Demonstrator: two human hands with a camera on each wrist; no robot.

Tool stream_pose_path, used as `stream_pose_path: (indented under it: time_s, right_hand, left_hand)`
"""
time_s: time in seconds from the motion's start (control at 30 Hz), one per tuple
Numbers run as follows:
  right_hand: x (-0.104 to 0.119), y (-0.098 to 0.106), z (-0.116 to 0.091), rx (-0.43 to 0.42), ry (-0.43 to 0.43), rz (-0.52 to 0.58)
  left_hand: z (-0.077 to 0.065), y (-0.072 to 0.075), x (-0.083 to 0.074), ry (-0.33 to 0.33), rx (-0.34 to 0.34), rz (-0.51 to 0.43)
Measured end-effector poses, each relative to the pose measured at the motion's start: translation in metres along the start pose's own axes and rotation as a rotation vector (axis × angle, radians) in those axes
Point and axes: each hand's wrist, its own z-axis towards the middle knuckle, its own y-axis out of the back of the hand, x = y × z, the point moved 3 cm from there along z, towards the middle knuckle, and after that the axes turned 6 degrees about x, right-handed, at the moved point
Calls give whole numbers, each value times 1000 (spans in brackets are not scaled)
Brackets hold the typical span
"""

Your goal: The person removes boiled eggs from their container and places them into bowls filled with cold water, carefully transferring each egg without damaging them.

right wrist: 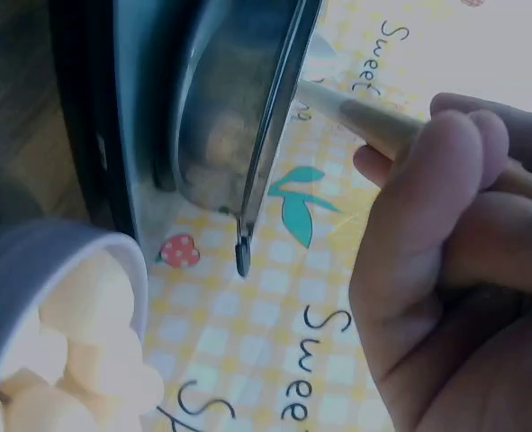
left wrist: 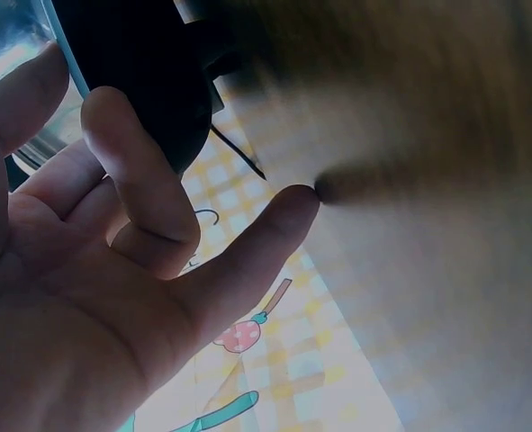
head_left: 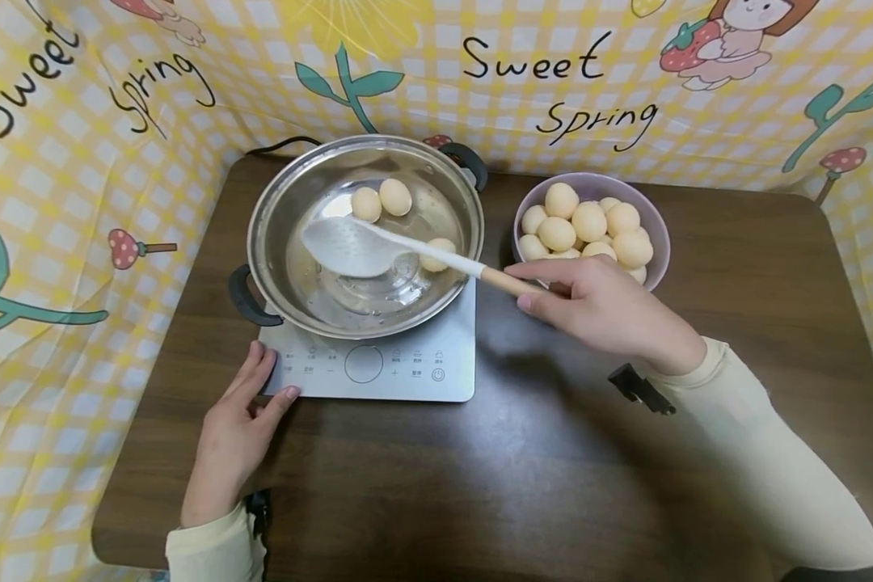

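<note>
My right hand [head_left: 604,307] grips the wooden handle of a white slotted spoon [head_left: 356,246], whose broad head is tilted over the inside of a steel pot [head_left: 367,323]. Three pale eggs show in the pot: two side by side [head_left: 395,197] near the back, and one egg [head_left: 436,257] partly behind the spoon's white shaft. Clear liquid seems to cover the pot's bottom. The pot stands on a silver induction cooker [head_left: 407,384]. At the cooker's front left corner, my left hand [head_left: 236,424] touches the edge with spread fingers and thumb.
Right of the pot, a purple bowl [head_left: 664,242] is heaped with several eggs [head_left: 589,220]. The pot has black side handles [head_left: 246,295]. A black cord [head_left: 284,145] runs behind it. Checkered cloth [head_left: 436,97] hangs around the brown table [head_left: 495,485].
</note>
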Motion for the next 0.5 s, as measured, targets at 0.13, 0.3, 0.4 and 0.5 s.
stream_pose_path:
  time_s: [0.13, 0.3, 0.4, 0.5]
  right_hand:
    - [-3, 9, -1, -125, 30, -113]
    - [-5, 19, -3, -262, 107, -254]
    - [-5, 27, -6, -286, 124, -288]
    - [-5, 35, -11, -271, 86, -299]
  left_hand:
    - [0, 0, 0, -1, -1, 1]
    - [-1, 1, 0, -10, -12, 5]
    - [-1, 1, 1, -22, -21, 4]
    - [-1, 1, 1, -26, -25, 2]
